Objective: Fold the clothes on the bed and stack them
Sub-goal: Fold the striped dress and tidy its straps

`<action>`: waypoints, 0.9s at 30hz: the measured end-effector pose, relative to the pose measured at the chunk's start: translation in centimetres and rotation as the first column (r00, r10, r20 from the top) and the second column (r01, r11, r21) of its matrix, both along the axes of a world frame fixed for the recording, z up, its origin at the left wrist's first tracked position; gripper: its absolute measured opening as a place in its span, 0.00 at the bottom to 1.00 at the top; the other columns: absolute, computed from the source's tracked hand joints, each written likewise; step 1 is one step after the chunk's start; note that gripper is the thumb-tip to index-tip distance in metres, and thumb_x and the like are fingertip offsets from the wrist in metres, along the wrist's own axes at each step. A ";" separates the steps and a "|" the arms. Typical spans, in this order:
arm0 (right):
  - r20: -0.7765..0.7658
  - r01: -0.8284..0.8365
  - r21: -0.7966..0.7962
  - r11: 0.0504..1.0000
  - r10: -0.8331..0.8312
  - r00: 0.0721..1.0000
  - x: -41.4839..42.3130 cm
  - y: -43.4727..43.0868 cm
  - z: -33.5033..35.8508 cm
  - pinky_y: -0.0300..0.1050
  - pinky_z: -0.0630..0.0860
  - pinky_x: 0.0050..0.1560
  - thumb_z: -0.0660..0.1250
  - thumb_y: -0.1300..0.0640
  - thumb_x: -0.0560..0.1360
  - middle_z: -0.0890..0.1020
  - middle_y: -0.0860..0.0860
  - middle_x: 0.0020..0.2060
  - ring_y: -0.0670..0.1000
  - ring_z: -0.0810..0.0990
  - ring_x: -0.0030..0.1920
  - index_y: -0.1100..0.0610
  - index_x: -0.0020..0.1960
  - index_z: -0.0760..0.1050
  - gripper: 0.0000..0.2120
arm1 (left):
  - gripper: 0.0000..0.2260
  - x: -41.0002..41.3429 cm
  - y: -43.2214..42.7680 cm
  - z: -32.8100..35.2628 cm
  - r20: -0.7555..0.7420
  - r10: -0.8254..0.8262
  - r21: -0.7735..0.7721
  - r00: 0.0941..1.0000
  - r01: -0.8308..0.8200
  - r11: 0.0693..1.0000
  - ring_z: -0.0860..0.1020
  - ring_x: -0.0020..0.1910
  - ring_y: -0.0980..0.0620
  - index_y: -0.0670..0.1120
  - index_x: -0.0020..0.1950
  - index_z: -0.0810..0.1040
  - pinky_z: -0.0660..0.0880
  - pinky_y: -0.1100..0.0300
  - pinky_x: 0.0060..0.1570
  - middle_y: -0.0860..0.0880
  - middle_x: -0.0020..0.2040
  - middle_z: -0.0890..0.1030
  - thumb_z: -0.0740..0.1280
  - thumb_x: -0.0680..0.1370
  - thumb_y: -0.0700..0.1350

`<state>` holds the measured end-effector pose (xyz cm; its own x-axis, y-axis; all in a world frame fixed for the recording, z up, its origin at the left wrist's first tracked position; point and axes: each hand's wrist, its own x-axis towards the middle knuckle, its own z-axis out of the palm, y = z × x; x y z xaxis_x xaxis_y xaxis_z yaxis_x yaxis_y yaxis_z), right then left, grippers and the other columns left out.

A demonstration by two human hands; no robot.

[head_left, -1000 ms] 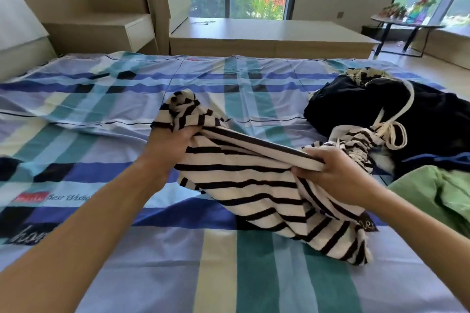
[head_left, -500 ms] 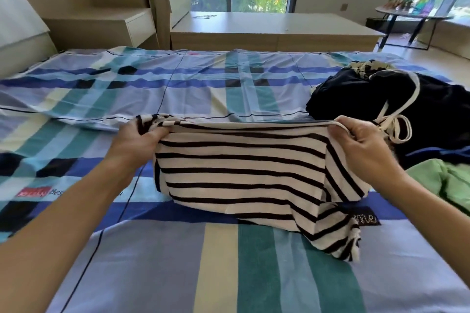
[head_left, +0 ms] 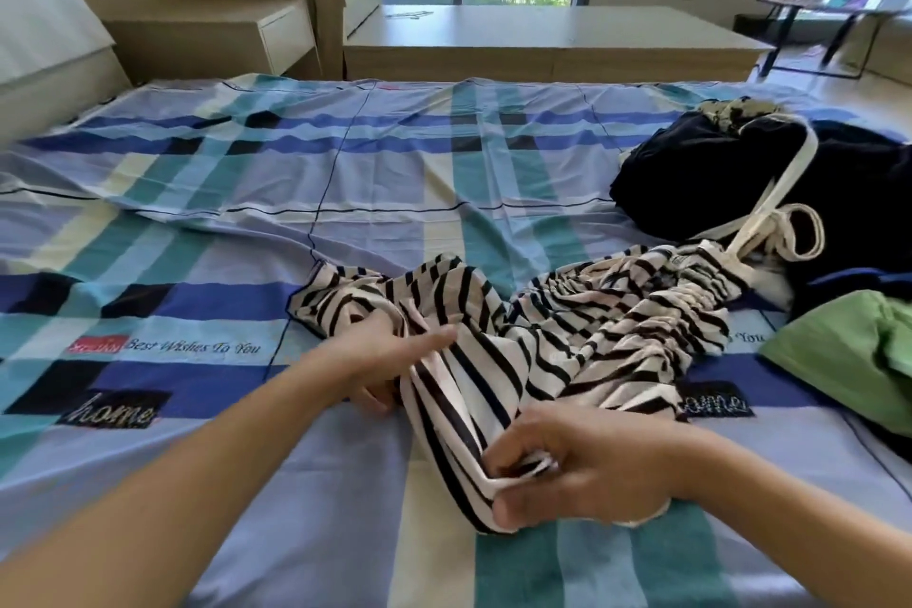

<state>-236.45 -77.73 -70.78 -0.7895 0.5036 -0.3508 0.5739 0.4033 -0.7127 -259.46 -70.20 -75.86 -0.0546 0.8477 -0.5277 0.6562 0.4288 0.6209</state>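
Step in hand, as judged: the shirt [head_left: 567,326] is being opened out flat before the first fold.

- A near edge is being pinched by the right hand [head_left: 587,469], with the fingers curled tight round a doubled hem.
- A fold at mid-left is being clamped by the left hand [head_left: 390,360], thumb on top and fingers tucked under. Both hands are holding cloth; neither is open.
- To do it well, the two held points should be drawn apart evenly until the stripes are running straight. Straight stripes are a ready check on skew.
- The far-right end should be pulled clear of the dark pile [head_left: 715,178] and its strap [head_left: 788,183] before tension is applied. Snagging there is the likely fault.
- The cloth should be laid on the bare bed [head_left: 345,173] to the left, where room is being left.

Shirt as seen:
- Cream with narrow black stripes, thin and limp, so it is probably stretchy.
- It is lying bunched and twisted at centre-right on the near half of the bed.
- Its far-right end is gathered in tight pleats against the dark pile.
- Neck and sleeves are not being told apart in this heap.
- The green garment [head_left: 849,360] is lying just beside it at right.
- Nothing is being shown folded or stacked yet.
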 end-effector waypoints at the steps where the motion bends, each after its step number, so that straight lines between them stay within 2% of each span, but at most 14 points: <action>1: -0.004 -0.020 0.004 1.000 0.020 1.000 -0.1 0.0 0.0 0.53 0.69 0.44 0.67 0.48 0.80 0.76 0.63 0.43 0.62 0.74 0.45 0.65 0.45 0.74 0.19 | 0.46 0.1 -0.2 -0.8 -0.035 -0.022 0.049 0.999 0.023 0.999 0.79 0.55 0.47 0.48 0.73 0.66 0.80 0.56 0.41 0.47 0.64 0.75 0.76 0.62 0.69; 3: -0.027 0.008 0.033 0.999 -0.007 1.000 -0.4 0.1 -0.5 0.56 0.72 0.43 0.67 0.46 0.79 0.77 0.59 0.39 0.61 0.75 0.41 0.59 0.41 0.75 0.17 | 0.34 0.6 -0.7 -2.0 -0.152 -0.061 0.172 0.986 0.087 0.981 0.75 0.56 0.51 0.47 0.70 0.68 0.72 0.59 0.49 0.50 0.60 0.75 0.78 0.68 0.53; 6: -0.122 0.310 0.127 0.942 -0.295 0.948 -0.2 0.9 -1.5 0.52 0.78 0.43 0.64 0.39 0.75 0.82 0.54 0.40 0.55 0.79 0.40 0.53 0.45 0.77 0.18 | 0.20 2.4 -1.8 -2.0 -0.055 -0.145 0.349 0.988 0.155 0.924 0.79 0.52 0.56 0.54 0.59 0.75 0.76 0.59 0.55 0.52 0.57 0.82 0.72 0.70 0.40; 9: -0.214 0.576 0.187 0.796 -0.539 0.814 0.9 2.9 -2.1 0.44 0.78 0.41 0.60 0.32 0.71 0.81 0.50 0.40 0.48 0.80 0.40 0.50 0.48 0.75 0.23 | 0.15 4.5 -3.8 -0.7 0.050 -0.388 0.471 0.920 0.321 0.822 0.81 0.50 0.62 0.53 0.56 0.81 0.78 0.59 0.56 0.56 0.50 0.84 0.71 0.72 0.39; 11: -0.191 0.658 0.066 0.750 -0.638 0.746 1.5 4.1 -2.4 0.48 0.79 0.45 0.59 0.30 0.69 0.82 0.51 0.43 0.51 0.83 0.42 0.50 0.52 0.74 0.25 | 0.15 5.7 -5.5 0.2 0.071 -0.559 0.485 0.826 0.461 0.743 0.80 0.51 0.62 0.53 0.57 0.82 0.77 0.61 0.56 0.57 0.51 0.83 0.70 0.73 0.38; 13: -0.139 0.663 -0.063 0.746 -0.665 0.734 1.7 4.6 -2.9 0.40 0.78 0.44 0.62 0.35 0.73 0.81 0.50 0.44 0.47 0.80 0.40 0.52 0.56 0.74 0.23 | 0.14 6.6 -6.5 0.6 0.017 -0.707 0.494 0.707 0.609 0.621 0.78 0.54 0.60 0.51 0.57 0.83 0.75 0.61 0.59 0.55 0.54 0.82 0.71 0.73 0.39; 15: -0.122 0.665 -0.103 0.740 -0.673 0.730 1.7 4.9 -3.7 0.31 0.74 0.36 0.67 0.43 0.76 0.79 0.46 0.40 0.42 0.77 0.37 0.50 0.53 0.74 0.12 | 0.13 7.1 -6.9 0.9 0.047 -0.787 0.457 0.616 0.687 0.565 0.79 0.54 0.57 0.48 0.59 0.83 0.75 0.60 0.60 0.52 0.55 0.83 0.71 0.74 0.40; 17: -0.114 0.672 -0.119 0.731 -0.682 0.722 1.7 5.2 -4.6 0.36 0.78 0.40 0.73 0.52 0.75 0.82 0.47 0.38 0.43 0.80 0.38 0.49 0.48 0.76 0.06 | 0.12 7.2 -6.8 1.3 0.098 -0.806 0.408 0.583 0.716 0.567 0.80 0.51 0.58 0.46 0.59 0.82 0.76 0.63 0.58 0.50 0.55 0.83 0.72 0.76 0.41; 19: -0.119 0.659 -0.098 0.746 -0.666 0.737 1.8 5.6 -5.4 0.51 0.80 0.46 0.74 0.61 0.75 0.85 0.52 0.38 0.49 0.83 0.39 0.53 0.45 0.81 0.04 | 0.09 7.0 -6.3 1.8 0.108 -0.782 0.412 0.613 0.689 0.597 0.80 0.46 0.59 0.45 0.57 0.82 0.76 0.67 0.50 0.50 0.51 0.84 0.72 0.77 0.42; 20: -0.149 0.660 -0.121 0.742 -0.671 0.726 1.8 5.7 -5.5 0.51 0.80 0.42 0.72 0.64 0.75 0.86 0.54 0.37 0.50 0.83 0.38 0.55 0.43 0.82 0.05 | 0.07 6.6 -5.8 1.8 0.077 -0.752 0.429 0.655 0.659 0.618 0.79 0.42 0.59 0.45 0.54 0.82 0.75 0.69 0.46 0.50 0.48 0.84 0.72 0.77 0.43; 22: -0.240 0.675 -0.196 0.711 -0.702 0.670 2.0 5.9 -5.2 0.39 0.74 0.31 0.68 0.69 0.76 0.85 0.53 0.35 0.48 0.80 0.34 0.58 0.43 0.82 0.09 | 0.06 5.7 -4.6 1.7 -0.084 -0.637 0.498 0.766 0.586 0.639 0.78 0.39 0.58 0.48 0.49 0.80 0.76 0.65 0.43 0.53 0.42 0.82 0.71 0.75 0.49; 24: -0.352 0.705 -0.249 0.664 -0.740 0.573 2.3 6.4 -4.3 0.37 0.69 0.29 0.67 0.68 0.78 0.84 0.55 0.39 0.51 0.77 0.36 0.61 0.48 0.83 0.06 | 0.17 4.6 -3.3 1.2 -0.239 -0.464 0.536 0.853 0.514 0.670 0.79 0.49 0.54 0.51 0.54 0.76 0.76 0.57 0.51 0.54 0.48 0.80 0.69 0.71 0.59; 25: -0.408 0.694 -0.299 0.655 -0.745 0.528 2.5 6.5 -3.7 0.39 0.71 0.32 0.67 0.65 0.78 0.85 0.56 0.42 0.53 0.77 0.38 0.62 0.52 0.82 0.06 | 0.26 4.1 -2.9 1.0 -0.244 -0.404 0.520 0.881 0.471 0.712 0.77 0.55 0.54 0.53 0.61 0.72 0.75 0.55 0.57 0.55 0.55 0.78 0.69 0.68 0.65; 27: -0.491 0.622 -0.408 0.669 -0.735 0.468 2.7 6.3 -2.5 0.43 0.77 0.43 0.67 0.57 0.78 0.86 0.58 0.49 0.55 0.82 0.45 0.63 0.55 0.81 0.11 | 0.45 3.7 -2.7 1.1 -0.050 -0.387 0.457 0.921 0.366 0.811 0.74 0.64 0.58 0.58 0.73 0.59 0.70 0.57 0.66 0.59 0.64 0.75 0.70 0.62 0.73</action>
